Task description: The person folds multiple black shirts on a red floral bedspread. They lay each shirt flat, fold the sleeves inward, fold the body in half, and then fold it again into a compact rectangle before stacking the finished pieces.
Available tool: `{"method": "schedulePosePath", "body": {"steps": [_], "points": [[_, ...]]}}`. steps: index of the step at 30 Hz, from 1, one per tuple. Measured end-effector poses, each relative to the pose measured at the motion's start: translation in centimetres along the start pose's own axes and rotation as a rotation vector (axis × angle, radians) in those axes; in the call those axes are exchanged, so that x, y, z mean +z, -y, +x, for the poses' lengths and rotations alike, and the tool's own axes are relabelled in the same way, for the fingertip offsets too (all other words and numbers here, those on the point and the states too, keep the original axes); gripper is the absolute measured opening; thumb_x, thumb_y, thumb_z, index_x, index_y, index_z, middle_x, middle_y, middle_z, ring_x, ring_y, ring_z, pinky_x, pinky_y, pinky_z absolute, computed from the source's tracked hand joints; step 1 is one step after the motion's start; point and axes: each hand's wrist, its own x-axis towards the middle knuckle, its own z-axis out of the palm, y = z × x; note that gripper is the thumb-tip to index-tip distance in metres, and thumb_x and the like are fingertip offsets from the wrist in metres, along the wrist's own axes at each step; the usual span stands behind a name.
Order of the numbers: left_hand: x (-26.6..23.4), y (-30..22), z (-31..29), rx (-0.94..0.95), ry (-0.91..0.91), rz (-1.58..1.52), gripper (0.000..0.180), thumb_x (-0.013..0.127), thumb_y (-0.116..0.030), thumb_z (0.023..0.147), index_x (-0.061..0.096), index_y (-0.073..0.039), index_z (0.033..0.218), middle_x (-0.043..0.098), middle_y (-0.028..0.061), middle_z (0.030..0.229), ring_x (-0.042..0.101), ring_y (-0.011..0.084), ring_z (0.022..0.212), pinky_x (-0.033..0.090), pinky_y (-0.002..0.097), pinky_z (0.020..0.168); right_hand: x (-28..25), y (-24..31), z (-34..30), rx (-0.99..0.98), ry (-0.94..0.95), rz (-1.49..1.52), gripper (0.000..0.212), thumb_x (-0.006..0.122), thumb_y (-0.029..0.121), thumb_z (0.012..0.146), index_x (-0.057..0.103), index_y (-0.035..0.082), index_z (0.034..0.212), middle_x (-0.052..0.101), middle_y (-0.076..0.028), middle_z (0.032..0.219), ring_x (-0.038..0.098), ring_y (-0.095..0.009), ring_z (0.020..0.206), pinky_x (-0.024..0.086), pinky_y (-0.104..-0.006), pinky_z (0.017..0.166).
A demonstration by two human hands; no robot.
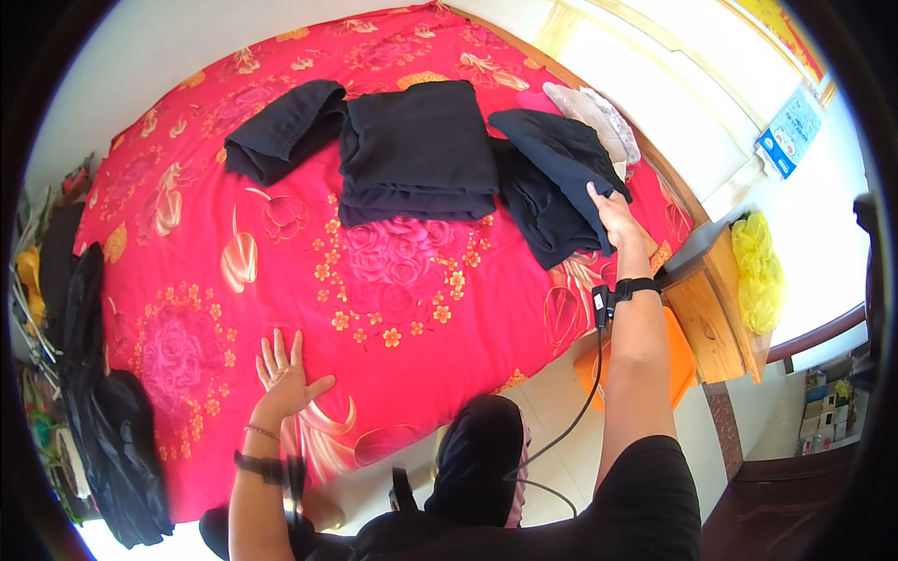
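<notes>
My left hand (284, 376) rests on the red floral bedspread (281, 309) with its fingers spread, holding nothing. At the right side of the bed, my right hand (613, 215) grips the edge of a black garment (557, 140), thumb on top and fingers out of sight beneath. More dark cloth (543, 215) lies under that garment. A neatly folded stack of black clothes (418, 140) sits in the middle of the bed. To its left is a smaller folded black garment (288, 131), touching or nearly touching the stack.
Pale lacy fabric (599, 122) lies behind the right garment, by the wooden bed edge. A wooden nightstand (716, 309) with a yellow plastic bag (756, 271) and an orange stool (678, 360) stand at the right. Black clothing (117, 421) hangs over the bed's left edge.
</notes>
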Motion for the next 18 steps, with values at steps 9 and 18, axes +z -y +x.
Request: {"method": "schedulePosePath", "body": {"steps": [9,18], "points": [[0.4,-0.1,0.1,-0.012,-0.026,0.019,0.118,0.066,-0.072,0.080,0.005,-0.016,0.163,-0.006,0.0235,0.167,-0.009,0.0452,0.154,-0.002,0.0606,0.121,6.0,-2.9,-5.0,-0.433,-0.286,-1.070,0.064,0.072,0.007,0.076,0.061,0.028,0.136,0.048,-0.008,0.151,0.042,-0.034,0.142,0.041,-0.0491,0.112],[0.6,-0.3,0.0,-0.017,-0.073,0.009,0.118,0.067,-0.072,0.078,0.011,-0.013,0.163,-0.001,0.0231,0.168,-0.007,0.0451,0.154,0.000,0.0611,0.121,-4.4,13.3,0.8,-0.244,-0.384,-0.882,0.044,0.066,0.030,0.092,0.063,0.010,0.131,0.068,-0.027,0.117,0.063,-0.045,0.114,0.048,-0.0490,0.099]]}}
